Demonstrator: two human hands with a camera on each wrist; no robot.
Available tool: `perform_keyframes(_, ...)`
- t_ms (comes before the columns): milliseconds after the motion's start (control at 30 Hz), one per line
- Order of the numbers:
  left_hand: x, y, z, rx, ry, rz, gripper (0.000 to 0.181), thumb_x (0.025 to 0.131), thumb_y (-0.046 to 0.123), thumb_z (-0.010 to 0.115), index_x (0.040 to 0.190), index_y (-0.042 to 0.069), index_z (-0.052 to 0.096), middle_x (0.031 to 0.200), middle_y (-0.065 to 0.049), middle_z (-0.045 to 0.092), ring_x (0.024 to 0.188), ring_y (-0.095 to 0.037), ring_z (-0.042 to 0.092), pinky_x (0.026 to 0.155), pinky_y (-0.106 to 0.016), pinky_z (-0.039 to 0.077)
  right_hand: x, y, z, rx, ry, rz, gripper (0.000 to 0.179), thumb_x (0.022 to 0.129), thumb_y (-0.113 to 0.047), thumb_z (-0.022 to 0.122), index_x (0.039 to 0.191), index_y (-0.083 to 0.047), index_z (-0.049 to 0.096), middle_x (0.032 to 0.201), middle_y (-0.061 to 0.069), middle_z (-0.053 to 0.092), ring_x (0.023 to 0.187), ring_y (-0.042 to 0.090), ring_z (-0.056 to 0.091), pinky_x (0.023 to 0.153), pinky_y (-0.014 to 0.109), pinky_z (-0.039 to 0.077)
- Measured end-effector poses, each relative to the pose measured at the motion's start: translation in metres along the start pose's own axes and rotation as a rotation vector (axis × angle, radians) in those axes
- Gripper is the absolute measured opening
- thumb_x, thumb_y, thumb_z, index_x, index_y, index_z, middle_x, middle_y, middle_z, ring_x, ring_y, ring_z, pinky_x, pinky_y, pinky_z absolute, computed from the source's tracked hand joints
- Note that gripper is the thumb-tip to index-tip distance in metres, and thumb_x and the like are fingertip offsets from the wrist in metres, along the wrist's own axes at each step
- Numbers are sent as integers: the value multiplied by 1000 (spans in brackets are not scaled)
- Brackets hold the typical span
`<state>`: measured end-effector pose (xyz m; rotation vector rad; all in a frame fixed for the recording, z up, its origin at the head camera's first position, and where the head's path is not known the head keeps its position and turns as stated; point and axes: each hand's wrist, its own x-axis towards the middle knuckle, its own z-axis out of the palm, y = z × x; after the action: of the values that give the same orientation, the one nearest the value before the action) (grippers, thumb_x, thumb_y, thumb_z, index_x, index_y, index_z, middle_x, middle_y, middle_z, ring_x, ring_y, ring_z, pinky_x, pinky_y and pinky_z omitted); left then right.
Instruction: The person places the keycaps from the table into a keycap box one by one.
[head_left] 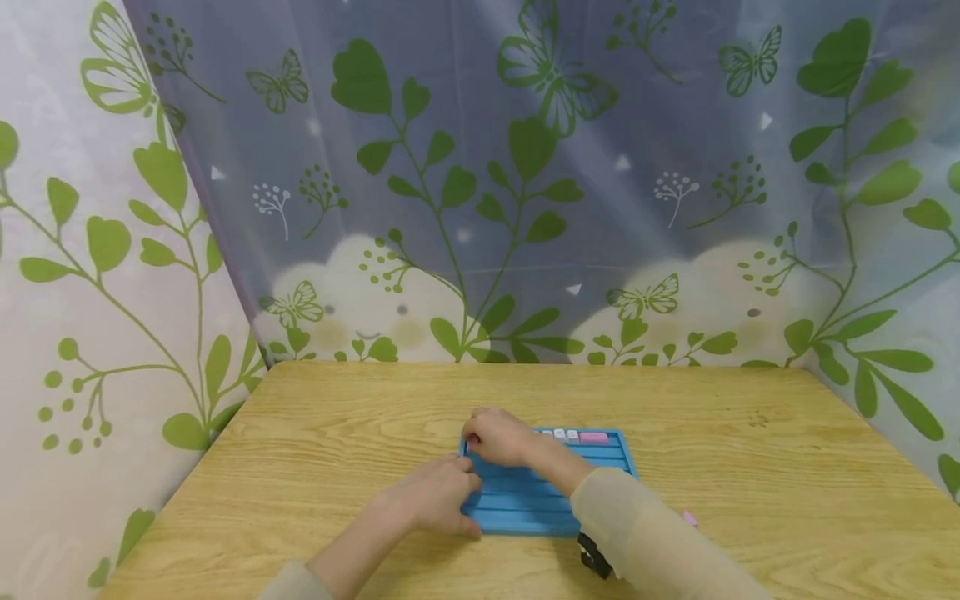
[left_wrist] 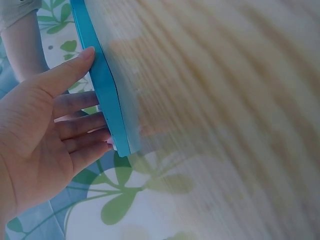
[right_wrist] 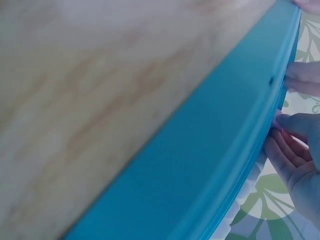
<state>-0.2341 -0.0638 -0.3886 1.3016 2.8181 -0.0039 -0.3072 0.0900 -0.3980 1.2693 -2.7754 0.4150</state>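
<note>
A shallow blue tray (head_left: 525, 504) with long ridges across it lies on the wooden table in the head view. Along its far row sit white keycaps (head_left: 559, 434) and a long pink keycap (head_left: 593, 437). My right hand (head_left: 501, 437) is at the far left corner, thumb and fingertips pinching a small pink keycap (right_wrist: 276, 120) at the row. Nearer to me, my left hand (head_left: 437, 493) rests against the left side of the tray, its thumb by the near corner. In the left wrist view its fairly straight fingers touch the blue edge (left_wrist: 107, 90).
A black object (head_left: 595, 557) lies by the near right corner of the tray, partly hidden by my right sleeve. Farther right, a small pink piece (head_left: 690, 519) is on the table (head_left: 337, 417). Behind the table hangs a leaf-patterned curtain (head_left: 465, 208).
</note>
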Motion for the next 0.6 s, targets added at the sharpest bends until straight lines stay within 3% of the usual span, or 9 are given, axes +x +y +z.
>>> perform_keyframes(200,1,0,1,-7,-1,-19,45,73,46,75,100,9,69,87,4,53,84,-10,48,76,-23,43,0,0,-2,7,-27,24,11,87,-6,61,95,-4,69,86,3,58,73,11,48,66,21,43)
perform_keyframes(600,2,0,2,2,0,-11,45,73,45,75,98,9,68,81,6,49,79,-9,46,72,-23,42,0,-3,1,-13,4,19,12,89,-6,60,96,-4,69,90,4,58,82,15,54,70,23,46)
